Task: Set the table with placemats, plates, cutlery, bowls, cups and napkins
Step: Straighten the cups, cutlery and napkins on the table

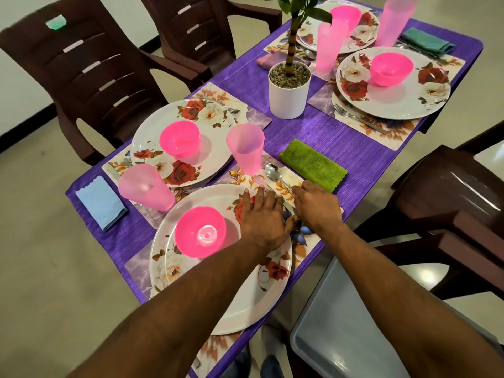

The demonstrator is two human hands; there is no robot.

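The nearest setting has a floral plate (240, 304) on a floral placemat (302, 252), with a pink bowl (200, 231) on the plate. My left hand (263, 218) lies flat, fingers straight, on the plate's far right rim. My right hand (317, 207) rests on the placemat right of the plate, fingers curled at the handle of a spoon (274, 173); the grip itself is hidden. A pink cup (245, 148) stands beyond the plate. A green napkin (313, 165) lies just past my right hand.
Three more settings with floral plates, pink bowls and pink cups fill the purple table (341, 143). A white plant pot (289, 91) stands mid-table. A blue napkin (101, 203) lies at the left edge. Brown chairs surround the table; a grey tray (354, 336) sits at lower right.
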